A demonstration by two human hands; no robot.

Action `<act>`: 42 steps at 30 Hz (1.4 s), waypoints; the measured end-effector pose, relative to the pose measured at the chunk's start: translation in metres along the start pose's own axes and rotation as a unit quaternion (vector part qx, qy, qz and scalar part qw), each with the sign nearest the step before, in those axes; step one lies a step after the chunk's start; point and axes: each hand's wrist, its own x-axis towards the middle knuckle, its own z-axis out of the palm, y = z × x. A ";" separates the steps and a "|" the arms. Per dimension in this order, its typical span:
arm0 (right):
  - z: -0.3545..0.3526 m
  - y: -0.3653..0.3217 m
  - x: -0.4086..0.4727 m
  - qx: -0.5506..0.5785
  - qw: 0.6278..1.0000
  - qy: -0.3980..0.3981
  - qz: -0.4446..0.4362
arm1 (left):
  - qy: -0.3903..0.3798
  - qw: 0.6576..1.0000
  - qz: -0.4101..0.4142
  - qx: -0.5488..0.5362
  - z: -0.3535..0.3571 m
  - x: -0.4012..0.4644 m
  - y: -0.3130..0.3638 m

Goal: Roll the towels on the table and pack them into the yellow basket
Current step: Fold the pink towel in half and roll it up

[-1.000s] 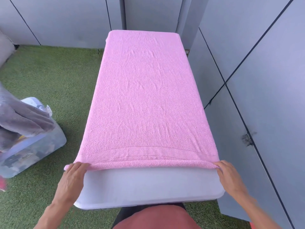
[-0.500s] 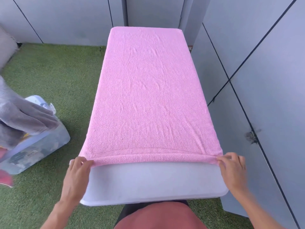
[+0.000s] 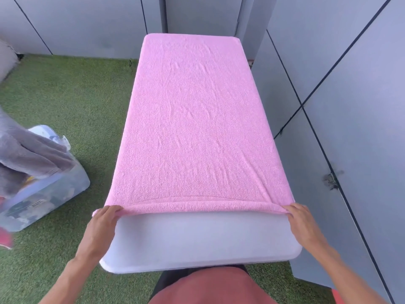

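Head view looks down on a white table with a pink towel spread flat along its length, reaching the far end and leaving a bare strip of tabletop at the near end. Both arms reach forward from the bottom corners, wrists nearly straight, palms down. The left hand sits at the towel's near left corner, fingers curled over the turned-up hem, gripping it just off the table's left edge. The right hand mirrors it at the near right corner, fingers bent onto the hem and grasping it at the table's right edge. Between the two hands the hem is folded into a thin first turn, pulled taut across the width.

On the green turf to the left stands a clear plastic bin with a grey towel draped over it; a small label on the bin's side is too blurred to read. Grey panel walls close in the right and far sides.
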 end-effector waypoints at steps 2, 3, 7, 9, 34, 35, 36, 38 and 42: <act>-0.008 0.004 -0.005 0.024 0.999 -0.040 0.000 | -0.055 0.998 0.006 -0.031 -0.012 0.001 -0.013; -0.014 0.005 -0.004 0.049 0.997 -0.060 0.009 | -0.086 0.995 0.003 -0.044 -0.018 0.005 -0.018; -0.033 0.004 0.013 0.212 0.967 -0.098 0.100 | -0.138 0.983 -0.055 -0.109 -0.033 0.028 -0.017; -0.030 0.003 0.023 0.238 0.959 -0.071 0.140 | -0.120 0.985 -0.066 -0.106 -0.031 0.040 -0.014; 0.005 -0.003 0.006 0.076 0.993 0.047 -0.078 | 0.051 0.995 0.018 0.084 0.023 0.003 0.003; 0.002 -0.002 0.004 0.068 0.993 0.040 -0.087 | 0.053 0.995 0.019 0.082 0.022 0.002 0.003; -0.001 -0.001 0.003 0.058 0.993 0.034 -0.092 | 0.056 0.995 0.017 0.080 0.021 0.000 0.003; -0.007 0.003 0.005 0.046 0.995 0.002 -0.092 | 0.056 0.995 0.005 0.079 0.017 -0.003 0.003; -0.029 0.003 0.019 0.109 0.986 -0.122 -0.040 | 0.029 0.998 0.000 0.054 0.008 -0.006 0.001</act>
